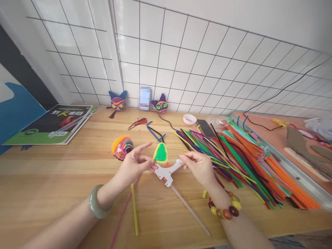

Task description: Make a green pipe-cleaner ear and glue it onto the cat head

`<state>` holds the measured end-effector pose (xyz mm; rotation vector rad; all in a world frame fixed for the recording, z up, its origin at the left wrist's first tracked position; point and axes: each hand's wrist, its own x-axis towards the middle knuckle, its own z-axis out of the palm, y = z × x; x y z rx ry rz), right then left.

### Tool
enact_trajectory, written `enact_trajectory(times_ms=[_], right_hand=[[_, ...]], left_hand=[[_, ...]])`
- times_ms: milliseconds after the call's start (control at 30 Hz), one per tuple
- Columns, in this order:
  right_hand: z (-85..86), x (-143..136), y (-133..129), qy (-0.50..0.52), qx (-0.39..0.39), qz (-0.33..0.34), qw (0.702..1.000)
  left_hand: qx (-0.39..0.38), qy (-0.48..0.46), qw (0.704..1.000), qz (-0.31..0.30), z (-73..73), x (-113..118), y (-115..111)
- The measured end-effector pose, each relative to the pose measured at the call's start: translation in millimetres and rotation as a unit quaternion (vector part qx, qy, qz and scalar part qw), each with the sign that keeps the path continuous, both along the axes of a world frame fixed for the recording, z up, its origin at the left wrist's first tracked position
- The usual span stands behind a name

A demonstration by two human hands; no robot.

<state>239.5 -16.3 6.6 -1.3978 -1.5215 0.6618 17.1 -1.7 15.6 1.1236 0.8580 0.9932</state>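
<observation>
Left hand (133, 162): thumb and fingertips are pinched on the lower left edge of the small green triangular pipe-cleaner piece with a yellow border (160, 153). The index finger is extended straight toward the piece; the remaining fingers are loosely curled. The forearm enters from the lower left, raised above the wooden table (52, 173), and carries a pale green jade bangle (96, 202) at the wrist.

Right hand (198, 166): thumb and index finger are pressed together at the rear end of the white plastic glue gun (168, 171). Whether they grip the gun itself or a thin strand beside it cannot be told. The other fingers are folded underneath. The wrist is bent slightly inward and wears a bracelet of amber and red beads (225, 207).

The green triangular piece sits directly above the glue gun's nozzle end, held between both hands above the table. A translucent glue stick (190, 209) projects from the gun, down toward the near table edge.

Below and left of the glue gun, a yellow pipe cleaner (134, 209) and a pink pipe cleaner (121, 216) lie on the table. Left of the triangular piece and behind the left hand rests a multicoloured ball wound from pipe cleaners (122, 147). Right of the gun lies a large fan of loose mixed-colour pipe cleaners (249, 162).
</observation>
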Motion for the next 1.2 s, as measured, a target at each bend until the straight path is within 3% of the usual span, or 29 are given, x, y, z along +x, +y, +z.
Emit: enact_trajectory(times_ms=[100,267,500,800,1200], right_hand=[[2.0,-0.9,-1.2,-0.029,0.017,0.007,0.999],[-0.3,-4.8,-0.4,-0.056,0.078,0.077,0.992],[4.4,-8.2,-6.5,-0.064,0.051,0.038,0.996],[2.1,-19.6,-8.5,-0.056,0.073,0.167,0.982],[2.2,-21.2,-9.9,-0.033,0.057,0.177,0.982]], left_hand=[[0.01,0.01,1.0,0.005,1.4,1.5,-1.8],[0.041,0.04,0.998,0.013,1.6,2.9,-5.1],[0.079,0.028,0.996,-0.015,-10.8,1.7,-5.4],[0.096,0.044,0.994,-0.029,-17.2,4.8,-8.2],[0.06,0.018,0.997,-0.037,-14.0,5.7,-8.2]])
